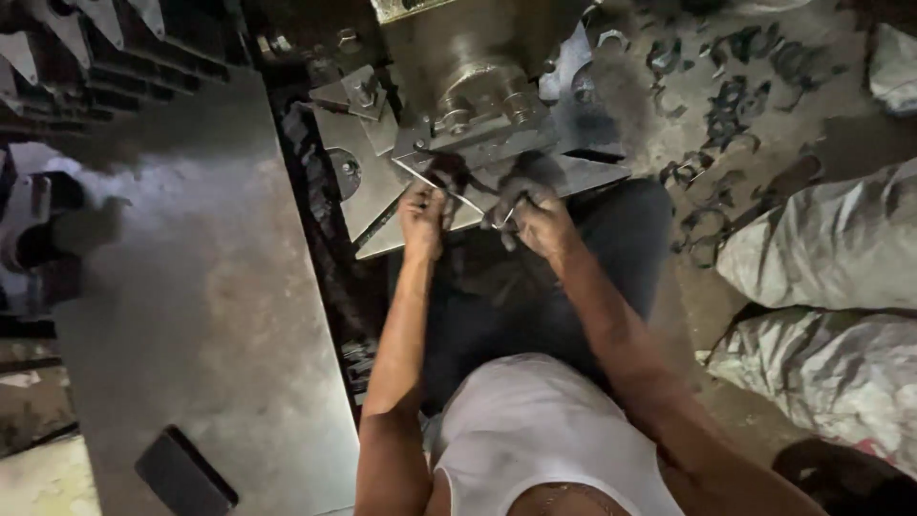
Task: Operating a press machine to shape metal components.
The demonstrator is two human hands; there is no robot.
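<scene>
A thin metal strip (pixel 449 189) lies at the front edge of the press bed (pixel 382 191); it looks stiff, light and sharp-edged, best pinched at its ends. The left hand (pixel 423 218) is closed on its near end, while the right hand (pixel 535 215) curls around a small piece I cannot identify, with metal offcuts (pixel 726 105) scattered beyond.

The small dark curved metal piece (pixel 457 175) between the left hand (pixel 422 222) and the right hand (pixel 535 218) is blurred, so its shape and each hand's grip on it cannot be told. The grey press machine (pixel 458 67) at the far side is cut off by the top edge. The grey woven sacks (pixel 821 248) on the right run past the right edge.
</scene>
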